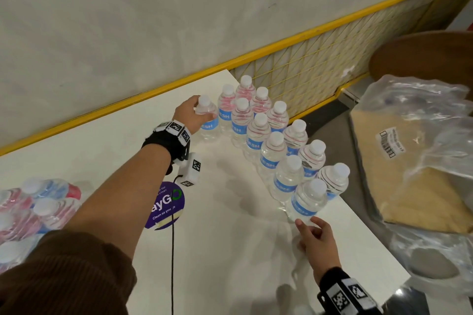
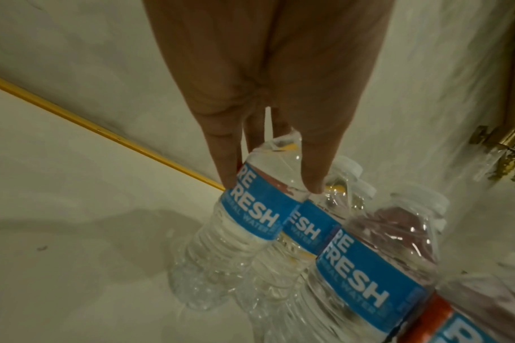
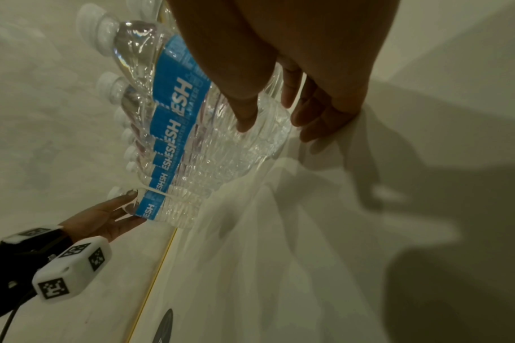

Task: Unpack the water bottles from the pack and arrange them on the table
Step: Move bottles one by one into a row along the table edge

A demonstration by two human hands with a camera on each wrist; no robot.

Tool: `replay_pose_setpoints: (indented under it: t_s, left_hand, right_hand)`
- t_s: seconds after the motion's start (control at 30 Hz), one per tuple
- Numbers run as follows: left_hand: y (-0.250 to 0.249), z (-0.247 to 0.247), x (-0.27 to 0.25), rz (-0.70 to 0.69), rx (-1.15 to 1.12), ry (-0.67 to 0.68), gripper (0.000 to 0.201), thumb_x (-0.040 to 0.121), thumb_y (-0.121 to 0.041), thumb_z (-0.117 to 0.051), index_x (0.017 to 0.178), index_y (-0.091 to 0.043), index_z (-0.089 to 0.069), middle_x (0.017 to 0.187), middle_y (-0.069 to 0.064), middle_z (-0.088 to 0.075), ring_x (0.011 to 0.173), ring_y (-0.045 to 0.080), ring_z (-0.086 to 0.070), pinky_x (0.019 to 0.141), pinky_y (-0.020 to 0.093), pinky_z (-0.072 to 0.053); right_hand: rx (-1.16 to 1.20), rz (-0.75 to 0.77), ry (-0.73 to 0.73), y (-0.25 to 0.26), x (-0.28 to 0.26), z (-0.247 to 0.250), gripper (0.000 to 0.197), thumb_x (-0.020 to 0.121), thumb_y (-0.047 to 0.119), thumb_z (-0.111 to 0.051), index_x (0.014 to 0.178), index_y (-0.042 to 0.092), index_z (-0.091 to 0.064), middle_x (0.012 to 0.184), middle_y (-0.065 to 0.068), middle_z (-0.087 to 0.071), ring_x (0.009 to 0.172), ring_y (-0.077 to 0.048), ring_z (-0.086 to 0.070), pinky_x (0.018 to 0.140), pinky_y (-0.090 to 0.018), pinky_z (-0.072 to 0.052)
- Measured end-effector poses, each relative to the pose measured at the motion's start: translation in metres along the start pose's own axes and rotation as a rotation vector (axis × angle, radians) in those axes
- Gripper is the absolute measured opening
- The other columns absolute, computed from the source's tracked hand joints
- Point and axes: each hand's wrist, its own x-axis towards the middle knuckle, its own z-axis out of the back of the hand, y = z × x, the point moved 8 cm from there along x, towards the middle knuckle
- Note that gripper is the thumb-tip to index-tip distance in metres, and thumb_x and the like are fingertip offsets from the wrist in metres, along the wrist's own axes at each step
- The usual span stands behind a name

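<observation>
Several clear water bottles point(image 1: 258, 133) with white caps and blue labels stand in two diagonal rows on the white table point(image 1: 225, 250). My left hand point(image 1: 202, 111) grips the shoulder of the far-left bottle point(image 1: 208, 128), which stands upright at the end of the front row. In the left wrist view that hand point(image 2: 272, 185) has its fingers down either side of this bottle point(image 2: 250, 208). My right hand point(image 1: 308, 222) lies at the base of the nearest bottle point(image 1: 308, 199), fingers loose, fingertips touching or just off it. The wrapped pack point(image 1: 38, 207) of bottles sits at the left.
Crumpled empty plastic wrap point(image 1: 422, 123) and a cardboard sheet point(image 1: 409, 186) lie off the table's right edge, below a brown round top point(image 1: 430, 56). A purple sticker point(image 1: 166, 204) marks the table. A yellow rail point(image 1: 128, 105) runs behind, against the wall.
</observation>
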Motion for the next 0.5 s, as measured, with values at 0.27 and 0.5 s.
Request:
replay_pose_setpoints:
  t_s: [0.27, 0.5]
  left_hand:
    - [-0.002, -0.008, 0.005, 0.005, 0.003, 0.146, 0.054, 0.087, -0.017, -0.066, 0.135, -0.012, -0.043, 0.134, 0.009, -0.052, 0.124, 0.024, -0.049, 0.099, 0.030, -0.036]
    - [-0.007, -0.011, 0.003, -0.007, 0.051, 0.182, 0.061, 0.088, -0.016, -0.064, 0.141, -0.013, -0.034, 0.141, 0.007, -0.044, 0.130, 0.023, -0.042, 0.103, 0.029, -0.031]
  right_hand:
    - [0.001, -0.002, 0.005, 0.001, -0.001, -0.001, 0.036, 0.085, 0.022, -0.068, 0.114, 0.020, -0.047, 0.088, -0.005, -0.056, 0.069, -0.019, -0.055, 0.078, -0.039, -0.050]
    - [-0.010, 0.006, 0.007, 0.002, -0.002, 0.000, 0.037, 0.085, 0.021, -0.068, 0.115, 0.019, -0.046, 0.089, -0.006, -0.057, 0.070, -0.019, -0.055, 0.083, -0.042, -0.051]
